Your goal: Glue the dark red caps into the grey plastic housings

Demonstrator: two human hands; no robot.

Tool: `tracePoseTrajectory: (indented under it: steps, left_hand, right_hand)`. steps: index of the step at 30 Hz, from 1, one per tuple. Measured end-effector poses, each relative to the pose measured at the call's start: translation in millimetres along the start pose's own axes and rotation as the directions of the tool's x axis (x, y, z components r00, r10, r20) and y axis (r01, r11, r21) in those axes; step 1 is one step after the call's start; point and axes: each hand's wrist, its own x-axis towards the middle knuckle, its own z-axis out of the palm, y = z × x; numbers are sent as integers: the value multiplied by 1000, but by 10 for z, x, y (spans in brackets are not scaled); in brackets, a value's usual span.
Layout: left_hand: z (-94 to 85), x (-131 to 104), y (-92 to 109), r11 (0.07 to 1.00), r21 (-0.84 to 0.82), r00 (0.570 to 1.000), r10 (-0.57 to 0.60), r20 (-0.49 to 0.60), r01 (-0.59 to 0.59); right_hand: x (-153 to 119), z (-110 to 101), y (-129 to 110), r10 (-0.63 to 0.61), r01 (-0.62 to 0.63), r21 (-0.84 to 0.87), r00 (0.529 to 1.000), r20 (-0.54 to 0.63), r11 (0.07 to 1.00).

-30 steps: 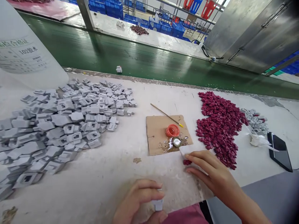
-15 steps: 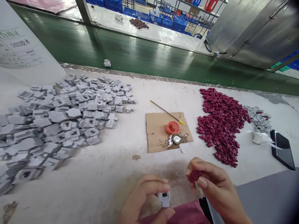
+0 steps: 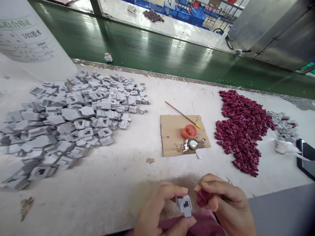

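Between the thumb and fingers of my left hand is a grey plastic part, its square opening turned toward me. My right hand pinches a dark red plastic piece, held a short gap to the right of the grey part. A large heap of similar grey parts spreads over the left of the table. On the right lies a pile of dark red pieces. Ahead of my hands is a cardboard sheet bearing a red cup of liquid and a bottle cap.
A thin yellow-tipped stick rests partly on the cardboard. Beyond the table runs a green conveyor belt with one grey part on it. A big white bottle stands at left; a black phone lies far right.
My left hand has moved right with the grey part, and my right hand has turned the red piece. The two pieces are closer together. The whole view has shifted slightly.
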Motion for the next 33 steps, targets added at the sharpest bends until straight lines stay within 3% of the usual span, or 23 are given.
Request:
tracePoseTrajectory:
  steps: [3,5,8,10,12,15,18,22,26,29,33]
  left_hand:
    - [-6,-1,-16,993,98,997,73,-25,-70]
    - [-9,-5,-36,969,215,990,133,-42,-121]
    - [-9,-8,-82,892,419,976,209,-55,-167]
    - [-12,2,-121,809,544,956,290,-44,-221]
    - [-23,27,-160,721,630,922,386,-22,-286]
    - [-56,81,-203,628,682,880,473,46,-374]
    - [-86,118,-225,588,697,864,494,92,-411]
    - [-84,129,-241,599,698,871,486,73,-392]
    - [-56,130,-244,607,696,875,481,63,-383]
    - [-44,130,-237,618,703,882,471,26,-351]
    - [-39,119,-231,637,705,896,444,-4,-313]
  right_hand:
    - [36,2,-56,-89,87,-161,996,-7,983]
    - [86,-33,-87,-148,117,-329,986,-72,937]
    - [234,-148,-112,-324,151,-655,934,-151,740]
    - [371,-240,-118,-478,242,-823,878,-41,515]
    - [501,-315,-115,-539,334,-890,833,124,312]
    - [625,-374,-86,-515,386,-898,825,233,210]
    - [668,-386,-43,-487,396,-896,834,260,200]
    - [684,-385,-37,-471,400,-896,839,274,191]
    - [651,-351,-101,-525,349,-911,830,191,220]
    - [546,-243,-144,-558,302,-886,828,60,352]
    - [352,20,-116,-443,315,-719,897,11,620]
